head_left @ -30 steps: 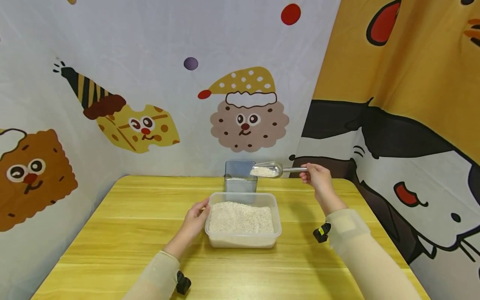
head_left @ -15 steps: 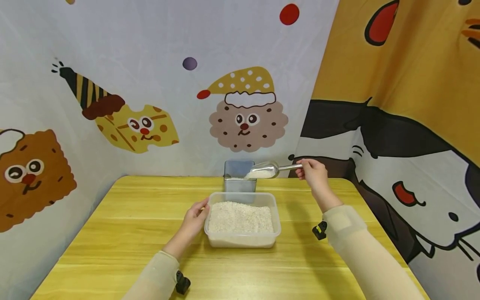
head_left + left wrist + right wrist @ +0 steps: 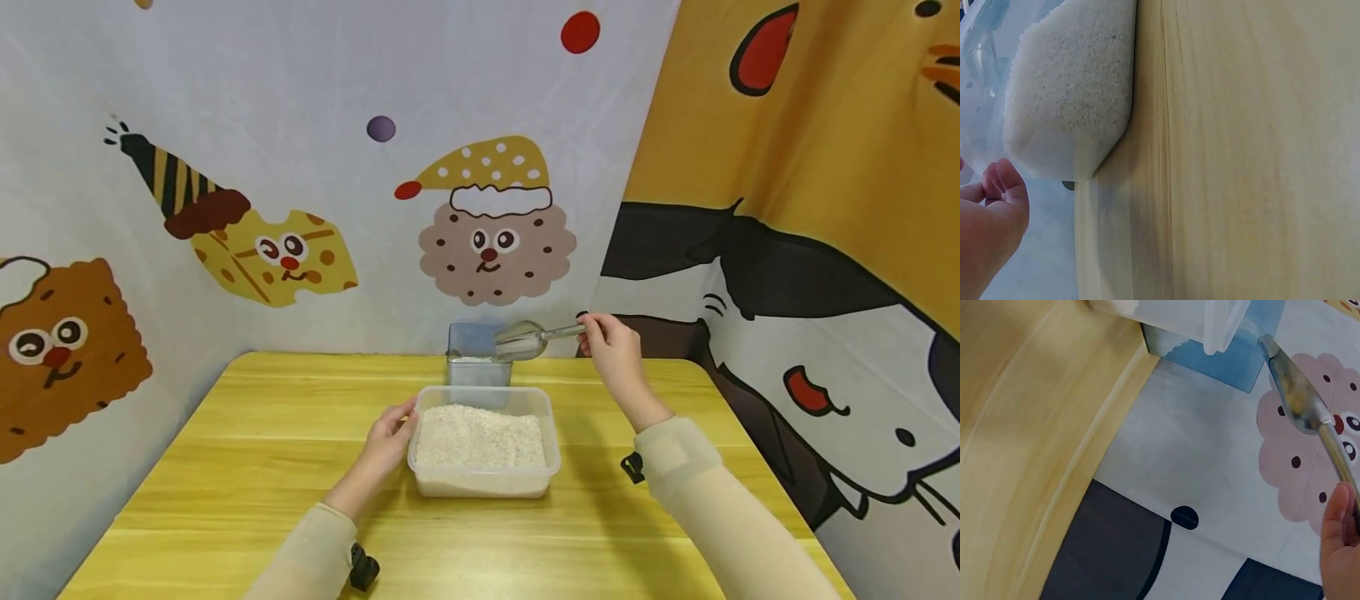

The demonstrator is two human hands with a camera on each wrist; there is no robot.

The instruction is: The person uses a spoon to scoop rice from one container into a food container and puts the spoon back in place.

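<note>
Left of the right hand (image 3: 611, 354), whose grip pinches the handle end, the scoop (image 3: 525, 340) runs lengthwise, bowl tipped over the jar (image 3: 478, 354); left hand (image 3: 386, 442) rests open against the tub (image 3: 486, 479).

The person is wearing close-fitting, pale cream sleeves that are reaching down to both wrists. The left hand (image 3: 386, 444) and the right hand (image 3: 611, 354) are showing bare. A small black device is sitting strapped under each forearm, near the wrist.
</note>
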